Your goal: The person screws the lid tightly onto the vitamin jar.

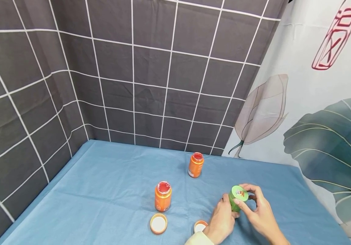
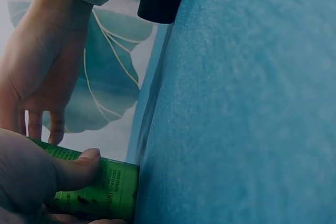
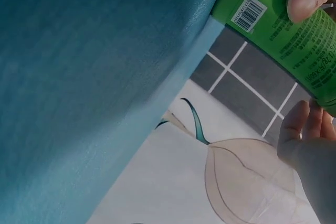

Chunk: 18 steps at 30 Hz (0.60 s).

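A green bottle with a flat round lid stands upright on the blue cloth at the right. My left hand grips its body low down; in the left wrist view the thumb lies across the printed label. My right hand holds the lid, its thumb and fingers on either side of the rim. Printed text and a barcode show on the bottle in the right wrist view. Partly hidden by my left hand, an orange-rimmed lid lies on the cloth.
Two orange bottles stand with uncovered mouths, one near the middle and another farther back. A second orange-rimmed lid lies inside up before the nearer one. Dark checked cloth hangs behind the blue-covered table.
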Available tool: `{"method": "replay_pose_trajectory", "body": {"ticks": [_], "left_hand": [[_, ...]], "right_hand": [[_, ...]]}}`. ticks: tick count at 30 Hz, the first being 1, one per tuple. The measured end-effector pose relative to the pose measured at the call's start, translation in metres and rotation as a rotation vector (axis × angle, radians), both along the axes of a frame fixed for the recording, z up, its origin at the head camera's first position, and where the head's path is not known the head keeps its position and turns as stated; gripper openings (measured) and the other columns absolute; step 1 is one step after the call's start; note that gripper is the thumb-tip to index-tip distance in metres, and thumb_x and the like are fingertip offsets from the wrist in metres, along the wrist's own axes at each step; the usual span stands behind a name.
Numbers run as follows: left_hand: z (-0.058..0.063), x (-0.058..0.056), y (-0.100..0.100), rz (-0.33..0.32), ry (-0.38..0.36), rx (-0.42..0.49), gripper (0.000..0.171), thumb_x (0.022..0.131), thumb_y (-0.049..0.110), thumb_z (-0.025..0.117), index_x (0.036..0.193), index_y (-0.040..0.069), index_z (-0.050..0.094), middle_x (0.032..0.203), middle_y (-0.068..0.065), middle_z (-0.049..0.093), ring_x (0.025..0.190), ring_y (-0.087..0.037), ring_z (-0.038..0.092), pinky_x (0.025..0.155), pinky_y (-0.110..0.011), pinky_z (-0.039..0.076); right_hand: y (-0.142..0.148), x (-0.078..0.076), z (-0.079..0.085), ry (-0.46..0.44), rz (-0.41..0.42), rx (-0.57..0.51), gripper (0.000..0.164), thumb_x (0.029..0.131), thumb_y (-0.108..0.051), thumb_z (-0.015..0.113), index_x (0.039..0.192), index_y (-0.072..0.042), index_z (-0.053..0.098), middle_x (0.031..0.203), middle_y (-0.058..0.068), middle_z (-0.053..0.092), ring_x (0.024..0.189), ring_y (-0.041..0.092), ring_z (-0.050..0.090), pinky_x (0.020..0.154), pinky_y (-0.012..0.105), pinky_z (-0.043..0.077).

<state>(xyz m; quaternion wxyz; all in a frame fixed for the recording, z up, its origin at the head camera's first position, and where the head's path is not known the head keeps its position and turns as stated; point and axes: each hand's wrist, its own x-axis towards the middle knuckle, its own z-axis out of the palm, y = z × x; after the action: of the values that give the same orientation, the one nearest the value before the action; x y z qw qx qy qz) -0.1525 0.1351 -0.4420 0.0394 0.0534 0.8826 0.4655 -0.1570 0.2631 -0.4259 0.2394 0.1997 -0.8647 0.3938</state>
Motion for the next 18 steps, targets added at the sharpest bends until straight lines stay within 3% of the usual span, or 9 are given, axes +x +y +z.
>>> {"method": "replay_pose_trajectory", "body": {"ticks": [8, 18], "left_hand": [[0.0013, 0.0019, 0.0024, 0.024, 0.008, -0.051, 0.048, 0.078, 0.019, 0.072, 0.116, 0.008, 0.044, 0.088, -0.006, 0.055, 0.077, -0.021, 0.061, 0.063, -0.031, 0.047], [0.0009, -0.0002, -0.0025, -0.014, 0.041, -0.007, 0.042, 0.077, 0.021, 0.073, 0.109, 0.010, 0.047, 0.085, -0.003, 0.055, 0.078, -0.014, 0.059, 0.064, -0.028, 0.046]], "right_hand": [[-0.0040, 0.0012, 0.0003, 0.048, -0.038, -0.010, 0.046, 0.068, -0.001, 0.077, 0.105, -0.005, 0.050, 0.107, 0.003, 0.058, 0.092, 0.001, 0.050, 0.074, 0.014, 0.037], [-0.0019, 0.0005, 0.0015, -0.009, -0.058, 0.030, 0.047, 0.072, -0.008, 0.077, 0.109, -0.008, 0.049, 0.108, -0.002, 0.056, 0.092, 0.000, 0.050, 0.073, 0.015, 0.039]]}}
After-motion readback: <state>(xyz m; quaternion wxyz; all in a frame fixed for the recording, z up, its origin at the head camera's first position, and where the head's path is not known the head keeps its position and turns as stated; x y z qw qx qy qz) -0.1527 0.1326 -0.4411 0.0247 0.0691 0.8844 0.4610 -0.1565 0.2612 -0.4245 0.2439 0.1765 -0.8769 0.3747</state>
